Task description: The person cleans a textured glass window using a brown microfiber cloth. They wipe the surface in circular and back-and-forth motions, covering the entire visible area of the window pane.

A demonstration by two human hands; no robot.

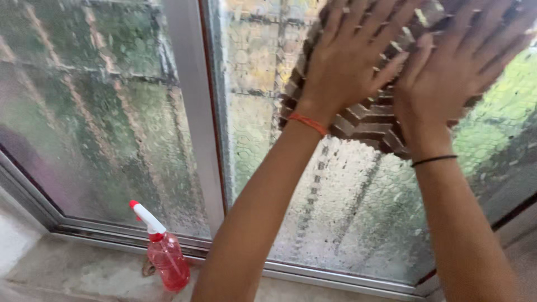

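Note:
Both my hands press flat on a brown and white checked cloth (369, 120) held against a textured window pane (347, 212). My left hand (349, 56) has its fingers spread on the cloth's left part, an orange thread around its wrist. My right hand (453, 67) lies beside it on the cloth's right part, slightly blurred, with a thin black band on the wrist. The glass under the cloth looks wet, with streaks running down.
A pink spray bottle (165, 254) with a white and red trigger head stands on the stone sill (72, 274) at the lower left. A grey metal window frame (193, 112) divides the left pane (84, 112) from the right one.

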